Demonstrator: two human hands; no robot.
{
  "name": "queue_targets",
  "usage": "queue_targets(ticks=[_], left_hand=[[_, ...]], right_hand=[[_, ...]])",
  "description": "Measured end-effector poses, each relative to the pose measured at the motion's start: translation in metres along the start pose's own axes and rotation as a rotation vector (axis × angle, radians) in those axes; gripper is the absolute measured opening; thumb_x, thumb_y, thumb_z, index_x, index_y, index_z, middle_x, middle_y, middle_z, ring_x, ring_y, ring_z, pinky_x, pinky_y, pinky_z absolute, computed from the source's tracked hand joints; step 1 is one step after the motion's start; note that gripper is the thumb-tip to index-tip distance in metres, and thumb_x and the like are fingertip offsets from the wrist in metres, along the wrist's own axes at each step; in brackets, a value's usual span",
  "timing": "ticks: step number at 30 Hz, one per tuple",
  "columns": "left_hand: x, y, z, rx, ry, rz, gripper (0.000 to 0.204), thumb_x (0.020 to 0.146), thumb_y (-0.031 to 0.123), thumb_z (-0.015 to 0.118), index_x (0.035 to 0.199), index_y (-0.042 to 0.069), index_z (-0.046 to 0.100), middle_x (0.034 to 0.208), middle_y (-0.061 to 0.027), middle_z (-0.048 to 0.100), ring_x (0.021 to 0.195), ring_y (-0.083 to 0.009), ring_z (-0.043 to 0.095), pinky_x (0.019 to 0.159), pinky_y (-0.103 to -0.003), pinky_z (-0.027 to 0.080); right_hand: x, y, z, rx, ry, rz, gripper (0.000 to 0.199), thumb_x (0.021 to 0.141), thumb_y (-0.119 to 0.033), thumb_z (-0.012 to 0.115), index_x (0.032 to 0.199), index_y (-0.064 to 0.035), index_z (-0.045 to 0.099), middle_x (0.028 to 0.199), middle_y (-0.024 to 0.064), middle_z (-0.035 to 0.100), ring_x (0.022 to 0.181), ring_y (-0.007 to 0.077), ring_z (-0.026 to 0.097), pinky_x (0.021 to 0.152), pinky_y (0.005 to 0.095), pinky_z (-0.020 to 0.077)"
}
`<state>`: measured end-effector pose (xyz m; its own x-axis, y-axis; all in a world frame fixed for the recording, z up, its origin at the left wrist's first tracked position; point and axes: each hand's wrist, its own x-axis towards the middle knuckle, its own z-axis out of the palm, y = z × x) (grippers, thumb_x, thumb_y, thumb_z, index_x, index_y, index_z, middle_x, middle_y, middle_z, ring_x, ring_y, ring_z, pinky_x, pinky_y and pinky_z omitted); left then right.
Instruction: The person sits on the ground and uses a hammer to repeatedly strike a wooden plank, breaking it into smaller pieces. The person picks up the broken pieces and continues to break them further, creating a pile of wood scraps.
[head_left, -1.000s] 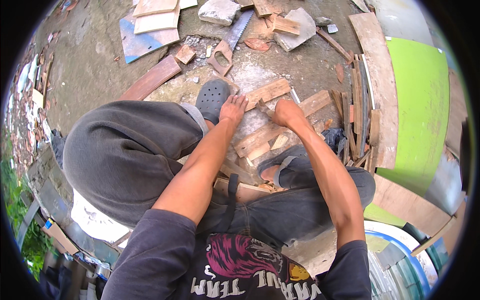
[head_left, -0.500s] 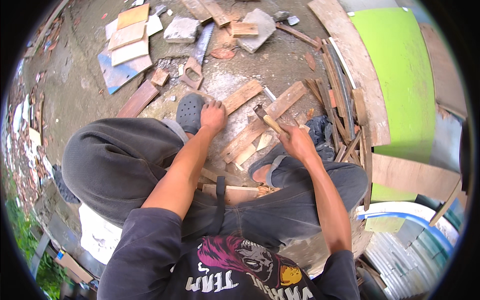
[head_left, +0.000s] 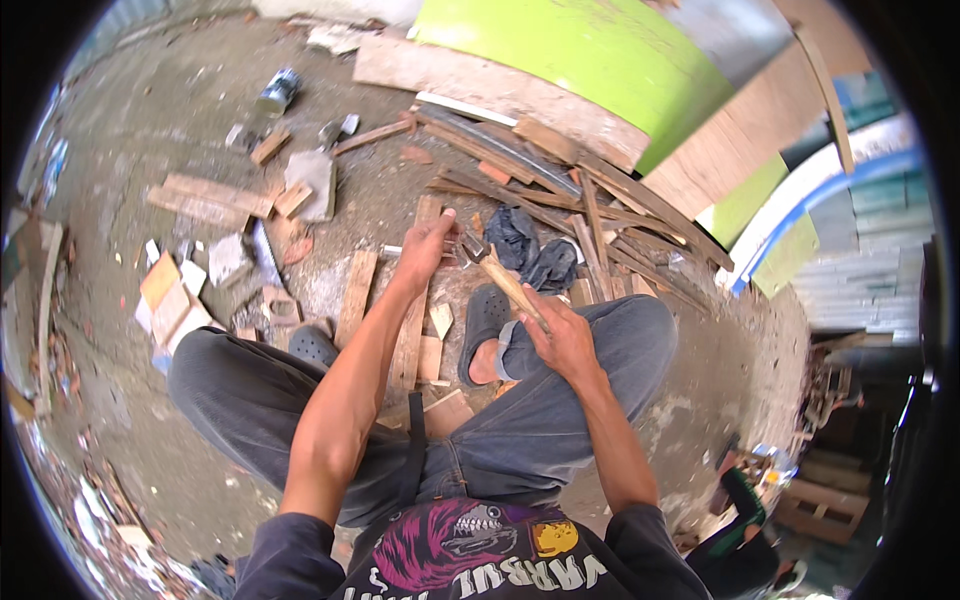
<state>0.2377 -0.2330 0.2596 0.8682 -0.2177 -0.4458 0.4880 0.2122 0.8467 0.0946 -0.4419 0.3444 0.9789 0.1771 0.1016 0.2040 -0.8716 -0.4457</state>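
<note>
My right hand (head_left: 564,340) is closed around the wooden handle of a hammer (head_left: 512,284), its dark metal head pointing away from me. Close beside that head is my left hand (head_left: 430,250), fingers curled together over a long wooden plank (head_left: 408,345). Something small and shiny shows at its fingertips, too blurred to name. Left of that plank lies a shorter wooden board (head_left: 355,297) on the ground. Small offcuts (head_left: 430,357) of wood lie by my right shoe (head_left: 485,325).
A handsaw (head_left: 266,255), concrete chunks (head_left: 318,185) and stacked wood pieces (head_left: 172,300) lie to the left. Black plastic (head_left: 530,250) and a pile of wooden strips (head_left: 600,215) are ahead right. Behind stands a green panel (head_left: 590,60). Another person's sleeve (head_left: 740,500) shows at lower right.
The view has swung to the right. My left hand has left the shorter board beside my left shoe and come near the hammer head. The hammer stays in my right hand.
</note>
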Motion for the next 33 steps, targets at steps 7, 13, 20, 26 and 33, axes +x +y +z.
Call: queue_targets(ticks=[7,13,20,26,33], left_hand=[[-0.029,0.001,0.061,0.239,-0.171,0.037,0.035,0.090,0.038,0.067,0.096,0.004,0.071,0.088,-0.0039,0.065,0.082,-0.0127,0.061,0.068,-0.030,0.053],[-0.005,-0.059,0.077,0.920,-0.044,0.239,0.036,0.088,0.032,0.062,0.083,-0.004,0.069,0.077,-0.0209,0.068,0.077,-0.0325,0.068,0.070,-0.041,0.050],[-0.007,-0.117,0.087,0.983,-0.085,0.216,0.034,0.089,0.028,0.057,0.089,-0.005,0.066,0.081,-0.0250,0.068,0.078,-0.0355,0.069,0.074,-0.043,0.052],[0.029,-0.135,0.053,0.697,-0.136,-0.223,0.027,0.090,0.021,0.057,0.090,-0.005,0.065,0.076,-0.0139,0.069,0.064,-0.0222,0.068,0.053,-0.035,0.052],[0.164,-0.104,-0.075,0.733,0.496,0.117,0.049,0.088,0.037,0.058,0.105,-0.009,0.064,0.096,-0.0260,0.069,0.089,-0.0417,0.067,0.084,-0.047,0.050]], right_hand=[[-0.059,0.033,-0.015,-0.003,0.126,0.131,0.043,0.092,-0.026,0.062,0.133,-0.0133,0.056,0.093,0.0146,0.065,0.076,0.0347,0.065,0.066,0.0439,0.0529],[-0.086,0.048,-0.013,-0.108,-0.037,0.224,0.042,0.092,-0.028,0.060,0.131,-0.0130,0.057,0.087,0.0171,0.064,0.076,0.0364,0.064,0.066,0.0458,0.0525],[-0.095,0.068,0.015,-0.166,-0.200,0.369,0.028,0.089,-0.022,0.060,0.110,-0.0050,0.063,0.083,0.0214,0.067,0.079,0.0417,0.066,0.068,0.0509,0.0520],[-0.102,0.074,0.036,-0.187,-0.339,0.499,0.019,0.085,-0.019,0.058,0.093,-0.0049,0.069,0.084,0.0199,0.069,0.078,0.0392,0.068,0.066,0.0492,0.0533],[-0.091,0.085,0.061,-0.156,-0.399,0.401,0.020,0.081,-0.017,0.056,0.089,-0.0064,0.070,0.077,0.0179,0.069,0.073,0.0383,0.068,0.062,0.0477,0.0532]])
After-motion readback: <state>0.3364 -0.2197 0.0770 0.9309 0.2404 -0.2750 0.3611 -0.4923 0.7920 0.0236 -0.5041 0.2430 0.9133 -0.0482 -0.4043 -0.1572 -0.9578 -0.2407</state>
